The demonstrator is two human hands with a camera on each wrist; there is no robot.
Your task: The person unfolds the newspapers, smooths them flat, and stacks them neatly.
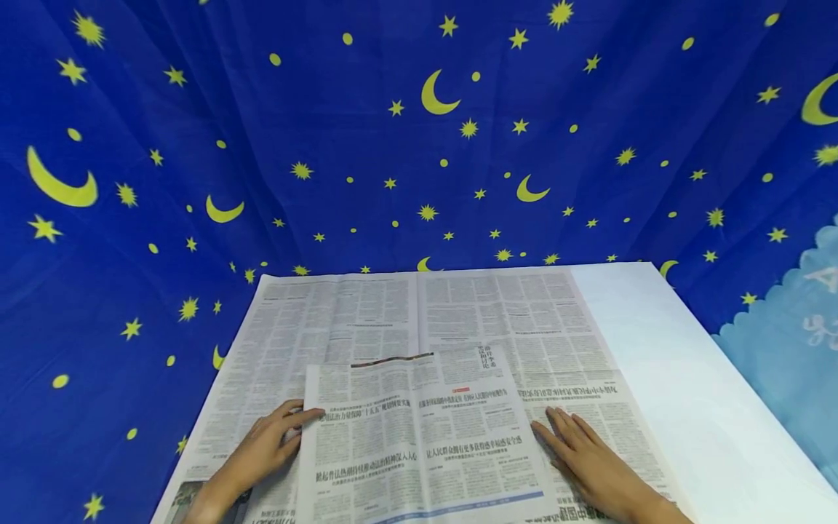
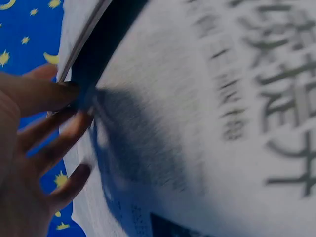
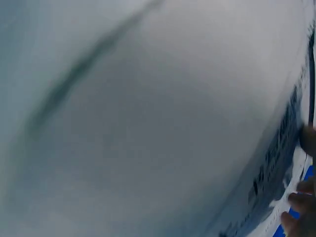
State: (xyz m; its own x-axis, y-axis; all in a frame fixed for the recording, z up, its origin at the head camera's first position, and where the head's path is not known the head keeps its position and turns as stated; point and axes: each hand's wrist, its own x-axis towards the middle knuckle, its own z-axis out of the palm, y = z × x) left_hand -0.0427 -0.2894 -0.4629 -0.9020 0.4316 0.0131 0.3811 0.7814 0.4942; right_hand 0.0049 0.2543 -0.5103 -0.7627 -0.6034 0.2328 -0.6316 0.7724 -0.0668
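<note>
A folded newspaper (image 1: 419, 444) lies in front of me on top of larger spread newspaper sheets (image 1: 366, 313). My left hand (image 1: 268, 444) is at its left edge, with one fingertip lapping over the print. In the left wrist view, the thumb and a finger (image 2: 74, 131) of that hand pinch the dark, shadowed paper edge, while the other fingers spread apart. Beside the right edge of the folded newspaper, my right hand (image 1: 589, 458) rests on the sheet below, fingers nearly straight and fingertips right at the edge. Pale, blurred paper (image 3: 148, 128) fills most of the right wrist view.
A white tabletop (image 1: 674, 364) shows to the right of the sheets. Behind and along the left hangs a blue cloth (image 1: 366, 109) with yellow moons and stars. A light blue scalloped patch (image 1: 785, 349) is on the cloth at the right.
</note>
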